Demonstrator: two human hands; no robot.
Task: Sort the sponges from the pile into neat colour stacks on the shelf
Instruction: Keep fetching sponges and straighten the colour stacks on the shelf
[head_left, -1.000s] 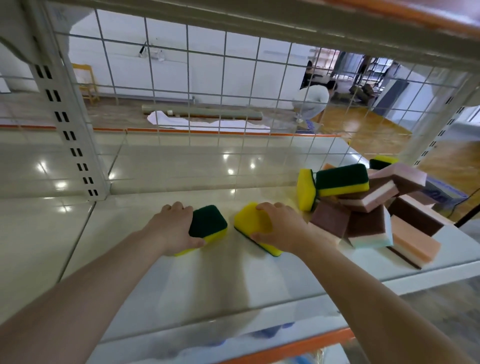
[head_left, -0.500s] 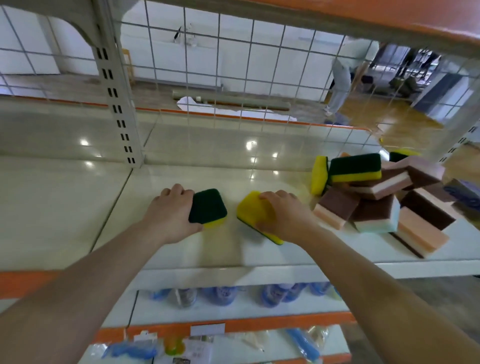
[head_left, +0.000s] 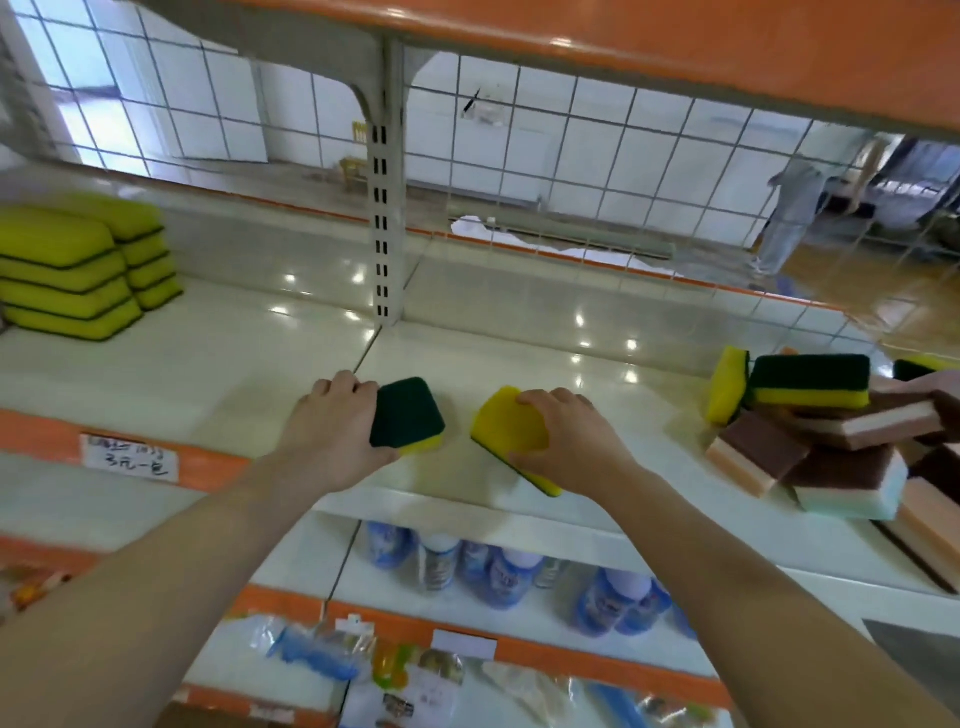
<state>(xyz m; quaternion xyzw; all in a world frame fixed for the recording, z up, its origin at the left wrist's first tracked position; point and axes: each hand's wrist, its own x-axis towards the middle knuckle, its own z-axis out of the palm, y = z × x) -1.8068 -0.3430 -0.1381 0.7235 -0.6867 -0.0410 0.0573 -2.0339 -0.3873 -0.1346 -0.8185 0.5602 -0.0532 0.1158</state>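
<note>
Two yellow/green sponges are held at once, prob. so both can be carried in one trip to the yellow stacks (head_left: 78, 270) at far left of the shelf (head_left: 519, 338). Left hand (head_left: 332, 431) is curled round a sponge (head_left: 408, 413), dark green scrub side up, yellow foam seen at its lower edge. Right hand (head_left: 569, 441) is wrapped round a second sponge (head_left: 511, 431), yellow side up, tilted, green layer showing underneath. Both are kept near the shelf's front edge. The mixed pile (head_left: 831, 431), w/ brown/peach/white pcs, is left at right, unsorted.
</note>
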